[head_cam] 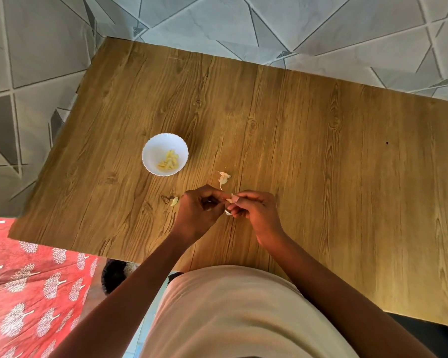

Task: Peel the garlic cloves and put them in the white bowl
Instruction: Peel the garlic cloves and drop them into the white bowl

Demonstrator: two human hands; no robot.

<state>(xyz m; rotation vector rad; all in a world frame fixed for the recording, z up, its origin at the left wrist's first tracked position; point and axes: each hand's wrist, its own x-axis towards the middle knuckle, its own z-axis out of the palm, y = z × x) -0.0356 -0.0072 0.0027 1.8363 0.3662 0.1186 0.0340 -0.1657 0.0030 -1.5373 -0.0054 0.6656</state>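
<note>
A wooden table (295, 125) with printed grain is seen from above, set on a floor (217, 19) of grey angular tiles; a red patterned cloth (23, 293) lies at the lower left. A white bowl (150, 148) with a scalloped rim is placed left of centre, and peeled yellowish cloves (169, 160) are held in it. A garlic clove (232, 198) is pinched between the left hand (199, 210) and right hand (256, 210) just above the table. Skin scraps (223, 178) lie near.
</note>
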